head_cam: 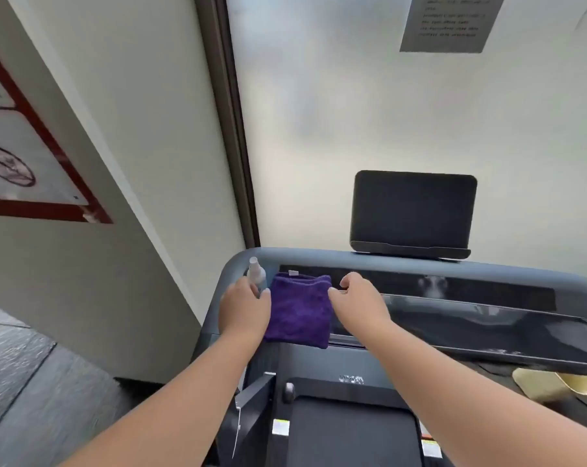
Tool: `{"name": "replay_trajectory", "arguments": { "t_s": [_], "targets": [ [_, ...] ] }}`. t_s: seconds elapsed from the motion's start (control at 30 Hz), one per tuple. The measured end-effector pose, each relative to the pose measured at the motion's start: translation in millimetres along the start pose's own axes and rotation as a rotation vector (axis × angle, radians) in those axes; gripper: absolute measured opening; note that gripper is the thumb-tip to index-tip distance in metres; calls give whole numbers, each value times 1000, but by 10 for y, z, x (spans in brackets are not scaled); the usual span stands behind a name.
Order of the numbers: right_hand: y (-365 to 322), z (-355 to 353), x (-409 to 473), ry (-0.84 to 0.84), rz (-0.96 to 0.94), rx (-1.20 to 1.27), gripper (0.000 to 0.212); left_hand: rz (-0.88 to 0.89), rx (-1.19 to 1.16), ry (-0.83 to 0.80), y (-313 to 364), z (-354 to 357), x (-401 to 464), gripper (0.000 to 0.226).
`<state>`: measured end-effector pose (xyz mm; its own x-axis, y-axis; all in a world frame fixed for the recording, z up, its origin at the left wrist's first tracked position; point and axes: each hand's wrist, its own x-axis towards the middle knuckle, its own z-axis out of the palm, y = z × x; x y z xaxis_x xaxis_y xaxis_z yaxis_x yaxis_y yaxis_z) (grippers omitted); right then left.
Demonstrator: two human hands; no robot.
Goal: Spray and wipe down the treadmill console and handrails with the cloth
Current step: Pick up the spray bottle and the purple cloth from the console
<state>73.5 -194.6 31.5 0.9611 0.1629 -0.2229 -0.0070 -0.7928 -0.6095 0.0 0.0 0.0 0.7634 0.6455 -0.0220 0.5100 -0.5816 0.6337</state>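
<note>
A purple cloth (299, 308) lies on the grey treadmill console (420, 298) facing a frosted window (352, 112); left hand (243, 310) fingers curl at the spray bottle (256, 274), right hand (359, 301) fingers loosely bent beside the cloth.

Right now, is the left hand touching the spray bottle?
Touching. The head view shows the left hand with its fingers against the lower body of the spray bottle, beside the purple cloth; whether it grips is unclear.

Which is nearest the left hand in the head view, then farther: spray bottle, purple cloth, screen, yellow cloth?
From the left hand:
1. Spray bottle, at its fingers, console's left corner.
2. Purple cloth, just right of it.
3. Screen, up and right, behind the console.
4. Yellow cloth, far right.
</note>
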Motion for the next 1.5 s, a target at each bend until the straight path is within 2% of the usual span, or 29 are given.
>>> {"name": "replay_trajectory", "arguments": {
  "t_s": [0.1,0.2,0.3,0.43,0.53,0.67,0.77,1.03,1.1,1.27,1.43,1.5],
  "targets": [
    [34,139,201,-140,179,133,38,-140,5,-40,-22,99,24,20],
    [36,237,322,-235,298,318,22,-221,38,-114,-8,206,2,25],
    [70,291,429,-212,373,436,14,-241,67,-174,28,309,-5,31],
    [55,369,484,-272,481,706,34,-235,68,-181,70,391,-19,31],
    [36,415,472,-342,519,803,38,-252,69,-171,73,415,-30,31],
    [53,524,431,-355,380,765,23,-251,68,-156,58,423,-45,30],
    [50,580,397,-314,242,706,20,-269,62,-170,60,440,-22,33],
    [-29,580,372,-415,56,724,41,-325,85,-186,38,510,27,47],
    [-61,576,377,-453,53,711,38,-331,91,-186,42,528,35,49],
    [58,569,370,-545,267,911,38,-342,63,-140,47,543,-17,42],
    [76,671,227,-507,123,828,20,-318,57,-142,44,528,-70,39],
    [32,714,173,-495,103,832,19,-298,52,-158,25,495,-64,36]
  ]
}}
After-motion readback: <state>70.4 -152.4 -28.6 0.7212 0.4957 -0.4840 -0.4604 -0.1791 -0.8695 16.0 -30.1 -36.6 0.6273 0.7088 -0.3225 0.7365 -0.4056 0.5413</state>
